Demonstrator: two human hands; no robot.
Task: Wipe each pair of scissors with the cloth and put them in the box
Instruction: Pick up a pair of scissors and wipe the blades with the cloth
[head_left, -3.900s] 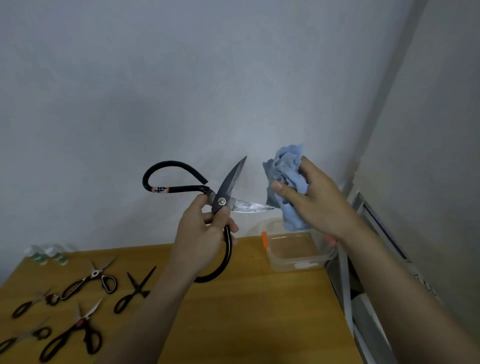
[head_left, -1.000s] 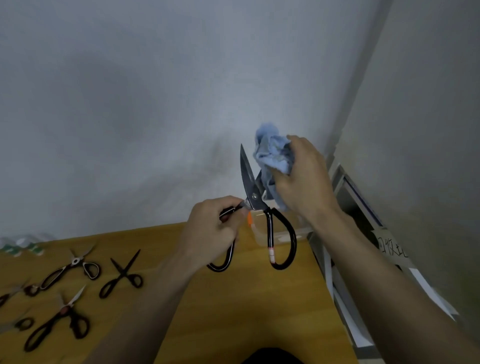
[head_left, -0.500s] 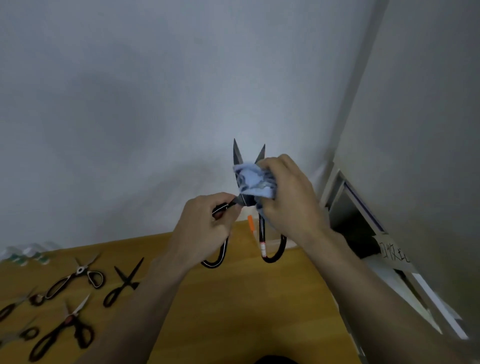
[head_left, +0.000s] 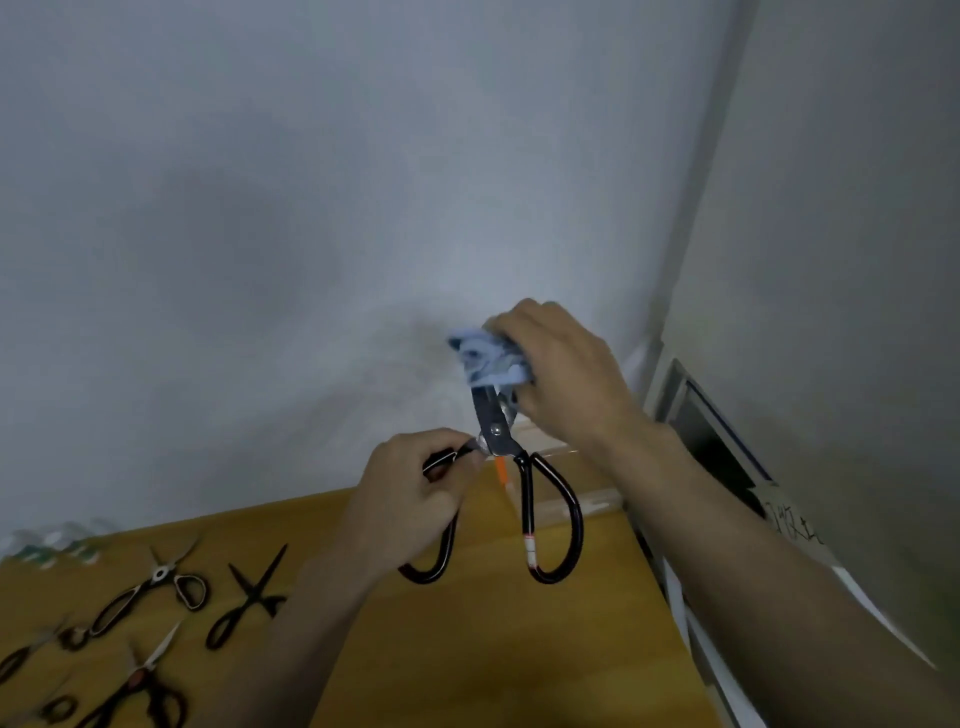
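Note:
I hold a large pair of black-handled scissors (head_left: 524, 499) upright above the table, blades pointing up. My left hand (head_left: 410, 499) grips its left handle loop just below the pivot. My right hand (head_left: 561, 374) grips a crumpled blue cloth (head_left: 488, 361) wrapped over the blade tips, which are hidden. The clear plastic box (head_left: 576, 501) with an orange clip stands on the table behind the scissors, mostly hidden by my hands.
Several more pairs of scissors (head_left: 150, 597) lie on the wooden table (head_left: 467, 649) at the lower left. Small white and green bottles (head_left: 52, 543) stand at the far left by the wall. A white frame (head_left: 691, 415) leans beyond the table's right edge.
The cloth in my right hand has slid up from the pivot to cover the blade tips. The scissors and my left hand have stayed roughly where they were.

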